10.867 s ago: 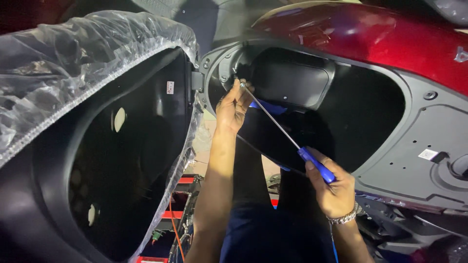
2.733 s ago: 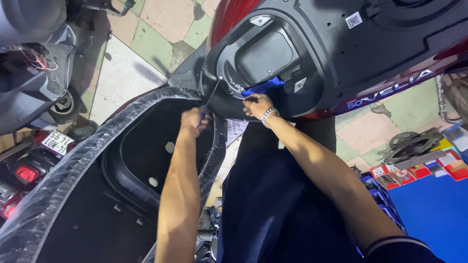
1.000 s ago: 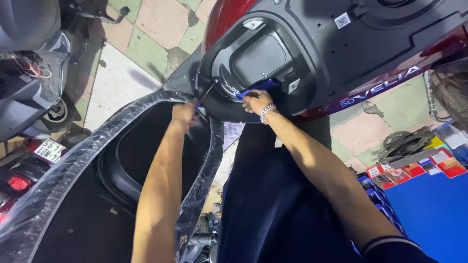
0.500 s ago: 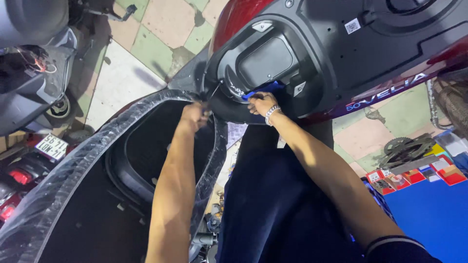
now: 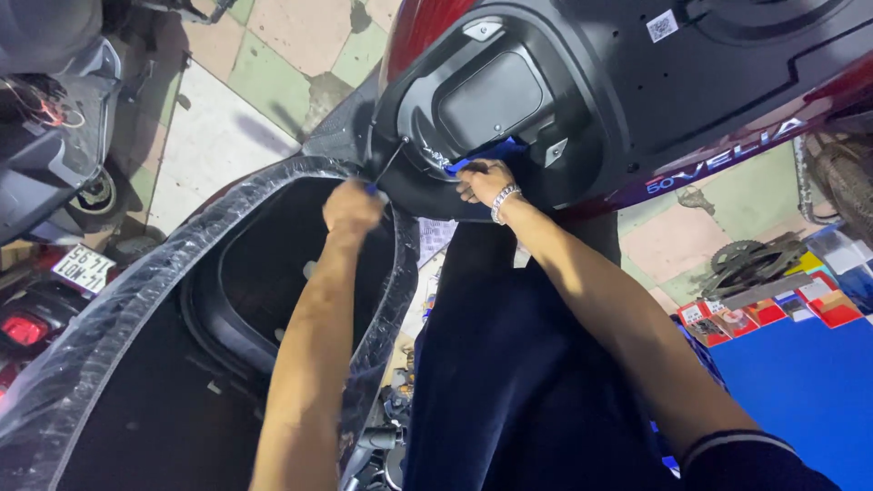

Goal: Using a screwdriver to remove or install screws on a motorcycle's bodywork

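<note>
Look to twelve o'clock and you see a worn floor of green, cream and pink tiles (image 5: pixel 273 55), cracked and stained. At nine o'clock a parked scooter's red tail light (image 5: pixel 23 329) glows. At four o'clock a blue mat (image 5: pixel 800 391) carries small red boxes (image 5: pixel 773 314).

Both my arms reach forward and away from me, bare from the elbows down. My left hand (image 5: pixel 353 205) is closed in a fist, knuckles up, its back turned toward me, the forearm running nearly straight up from below. My right hand (image 5: pixel 484 180) lies further ahead and to the right, fingers curled tight with the thumb side turned left (a silvery bracelet sits on the wrist). The right forearm slants down to the lower right, where a dark sleeve edge with a pale band begins.
</note>
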